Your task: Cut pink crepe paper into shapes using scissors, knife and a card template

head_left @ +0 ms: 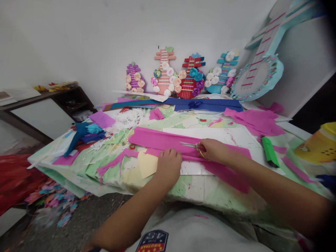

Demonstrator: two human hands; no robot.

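With the right hand (211,151), grip a pair of gold-handled scissors (189,144) over the middle of the pink strip (154,138), aiming the blades toward its left end. With the left hand (170,168), rest palm-down on the strip's near edge, just left of the scissors' handles; cannot tell whether pinching any of it. Have the strip laid across the table (115,182), its right half over a white board (236,134). See a cream piece of paper (148,166) just beside the left hand, on the near side of the strip. Find, past the strip's left end, a tangle of white thread (131,119), and farther out a purple sheet (102,119). Spot, right of the strip, a green tool with a dark end (269,151), then a yellow container (316,143). See, beyond the strip, a blue band (217,105) and, farther back, a flower-trimmed red guitar shape (187,80) between a peach one (164,56) and a turquoise one (224,71).
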